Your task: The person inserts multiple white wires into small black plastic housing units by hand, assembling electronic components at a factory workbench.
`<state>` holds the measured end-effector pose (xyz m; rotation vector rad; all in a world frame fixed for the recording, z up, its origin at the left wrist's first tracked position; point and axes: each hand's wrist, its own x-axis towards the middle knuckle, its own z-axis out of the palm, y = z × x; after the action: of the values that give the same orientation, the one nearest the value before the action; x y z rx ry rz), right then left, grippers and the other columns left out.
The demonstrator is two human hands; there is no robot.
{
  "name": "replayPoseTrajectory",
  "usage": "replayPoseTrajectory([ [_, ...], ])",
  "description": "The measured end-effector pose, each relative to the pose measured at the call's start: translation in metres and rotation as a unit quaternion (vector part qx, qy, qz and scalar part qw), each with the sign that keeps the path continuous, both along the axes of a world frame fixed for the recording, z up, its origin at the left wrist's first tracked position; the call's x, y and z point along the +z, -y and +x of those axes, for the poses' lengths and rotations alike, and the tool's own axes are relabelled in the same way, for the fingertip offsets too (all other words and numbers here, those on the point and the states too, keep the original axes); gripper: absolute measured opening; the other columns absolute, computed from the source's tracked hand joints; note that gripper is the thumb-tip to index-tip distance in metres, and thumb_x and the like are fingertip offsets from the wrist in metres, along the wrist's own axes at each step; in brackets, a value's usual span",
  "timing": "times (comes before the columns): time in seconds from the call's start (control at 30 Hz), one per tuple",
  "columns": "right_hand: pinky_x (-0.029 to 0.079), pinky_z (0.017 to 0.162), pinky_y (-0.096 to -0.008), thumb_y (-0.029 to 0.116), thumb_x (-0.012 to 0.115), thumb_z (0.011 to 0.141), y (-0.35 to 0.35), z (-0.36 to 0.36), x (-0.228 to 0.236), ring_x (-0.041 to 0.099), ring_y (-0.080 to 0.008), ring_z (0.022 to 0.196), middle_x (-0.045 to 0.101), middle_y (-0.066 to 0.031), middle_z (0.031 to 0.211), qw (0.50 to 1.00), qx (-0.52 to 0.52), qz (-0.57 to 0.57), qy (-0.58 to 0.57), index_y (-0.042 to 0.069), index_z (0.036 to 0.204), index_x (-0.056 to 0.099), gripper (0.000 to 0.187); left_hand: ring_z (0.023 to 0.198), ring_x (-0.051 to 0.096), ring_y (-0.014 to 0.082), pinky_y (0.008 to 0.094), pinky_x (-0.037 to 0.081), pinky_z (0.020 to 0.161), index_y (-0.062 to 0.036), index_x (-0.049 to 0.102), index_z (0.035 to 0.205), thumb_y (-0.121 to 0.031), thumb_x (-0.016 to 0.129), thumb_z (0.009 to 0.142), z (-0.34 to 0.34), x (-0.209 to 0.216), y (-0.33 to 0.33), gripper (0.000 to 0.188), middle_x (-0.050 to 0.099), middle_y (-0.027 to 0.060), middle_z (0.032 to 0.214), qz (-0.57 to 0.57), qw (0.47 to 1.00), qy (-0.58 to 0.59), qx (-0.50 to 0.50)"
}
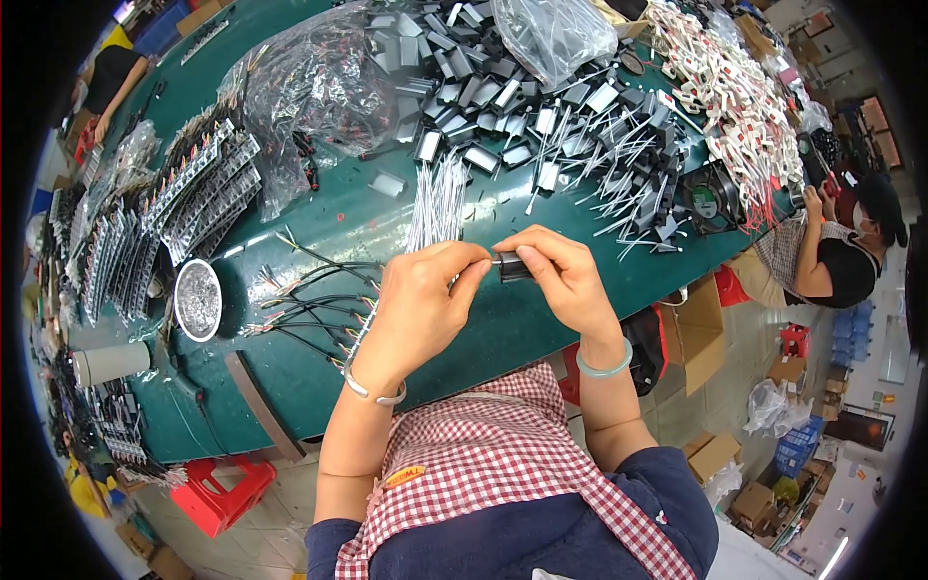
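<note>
My right hand (565, 280) grips a small black rectangular housing (514, 267) between thumb and fingers, in front of my body at the table edge. My left hand (430, 295) is pinched closed at the left end of that housing. Something thin and pale shows between its fingertips, too small to name. Just beyond my left hand lies a bundle of thin grey-white strips (437, 203) on the table. Black cables with bare coloured ends (309, 300) lie to the left of my left wrist.
The green table (338, 208) carries a heap of black housings (483, 92), white connectors with wires (720, 87), rows of metal strips (198, 193), a plastic bag (309, 92) and a white bowl (198, 300). A small fan (710, 198) lies at right. A person (841, 242) sits beyond it.
</note>
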<state>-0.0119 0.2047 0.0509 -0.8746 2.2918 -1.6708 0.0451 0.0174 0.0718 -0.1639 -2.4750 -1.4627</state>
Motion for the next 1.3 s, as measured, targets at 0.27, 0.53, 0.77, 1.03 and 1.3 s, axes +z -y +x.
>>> replayPoseTrajectory([
  [0.27,0.045,0.061,-0.0305,0.006,0.054,0.093,0.002,0.002,0.003,0.057,-0.0235,0.067,0.060,-0.0119,0.081,1.000,0.008,0.024,-0.003,-0.003,0.094,0.063,0.013,0.056,0.049,0.0052,0.0243,0.038,0.049,0.0035,0.067,0.087,-0.007,0.066,0.085,-0.002,-0.005,0.006,0.011,0.062,0.0021,0.063,0.107,0.978,0.172,-0.050],
  [0.53,0.045,0.065,-0.0311,0.006,0.051,0.095,0.008,0.007,-0.001,0.057,-0.0204,0.070,0.060,-0.0111,0.081,0.999,0.004,0.034,0.011,-0.003,0.093,0.059,0.012,0.051,0.047,0.0015,0.0179,0.034,0.044,0.0017,0.064,0.085,-0.011,0.068,0.086,-0.001,-0.011,0.001,0.014,0.062,0.0014,0.067,0.208,0.933,0.288,-0.050],
  [0.77,0.045,0.087,-0.0316,0.011,0.062,0.088,0.020,0.012,-0.018,0.055,-0.0219,0.103,0.057,-0.0127,0.113,0.989,-0.073,-0.120,0.035,0.001,0.096,0.057,0.014,0.050,0.056,0.0070,0.0196,0.040,0.040,0.0027,0.060,0.091,-0.016,0.068,0.087,-0.001,-0.029,0.003,0.021,0.063,0.0045,0.069,0.345,0.881,0.323,-0.010],
  [1.03,0.038,0.100,-0.0371,0.005,0.072,0.077,0.023,0.017,-0.039,0.048,-0.0272,0.120,0.050,-0.0173,0.131,0.959,-0.151,-0.206,0.122,0.001,0.082,0.067,0.007,0.054,0.058,0.0088,0.0202,0.045,0.044,0.0041,0.056,0.093,-0.016,0.067,0.089,-0.004,-0.033,-0.009,0.024,0.063,0.0065,0.071,0.361,0.887,0.289,0.006],
  [1.3,0.045,0.078,-0.0265,0.001,0.060,0.085,0.009,0.002,-0.027,0.055,-0.0134,0.094,0.055,-0.0137,0.121,0.954,-0.259,-0.153,0.019,0.002,0.088,0.057,0.004,0.065,0.063,0.0136,0.0249,0.054,0.056,0.0029,0.058,0.093,-0.016,0.065,0.090,-0.009,-0.042,-0.006,0.020,0.064,0.0081,0.077,0.331,0.886,0.324,-0.012],
])
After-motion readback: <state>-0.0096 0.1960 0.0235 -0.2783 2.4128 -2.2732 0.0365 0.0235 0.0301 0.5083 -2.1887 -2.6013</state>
